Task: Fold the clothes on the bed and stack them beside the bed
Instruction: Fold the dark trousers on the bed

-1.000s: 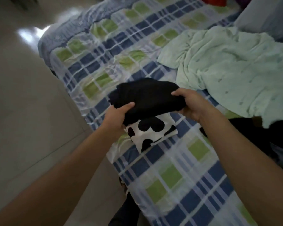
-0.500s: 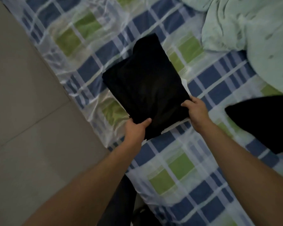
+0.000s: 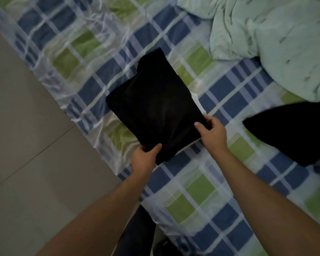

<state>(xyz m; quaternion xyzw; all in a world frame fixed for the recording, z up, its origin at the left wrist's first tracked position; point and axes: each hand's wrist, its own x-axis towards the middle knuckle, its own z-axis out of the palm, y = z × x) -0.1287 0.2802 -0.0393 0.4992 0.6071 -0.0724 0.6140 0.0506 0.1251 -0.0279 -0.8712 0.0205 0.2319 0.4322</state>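
Observation:
A folded black garment point(image 3: 155, 106) lies flat on the checked blue, green and white bed sheet point(image 3: 201, 191), close to the bed's left edge. My left hand point(image 3: 145, 157) pinches its near corner, thumb on top. My right hand point(image 3: 211, 132) grips its right corner. A sliver of white cloth point(image 3: 197, 100) peeks out from under the garment's right side; the rest of it is hidden. Another dark, unfolded garment point(image 3: 292, 133) lies on the sheet to the right.
A crumpled pale green blanket point(image 3: 273, 39) fills the upper right of the bed. Grey floor tiles point(image 3: 30, 154) run along the bed's left side. My dark trouser leg point(image 3: 137, 231) and a shoe show below the bed edge.
The black garment went from being held above a black-and-white spotted piece to lying flat over it. The view tilted down and closer. Both hands stay at its near corners.

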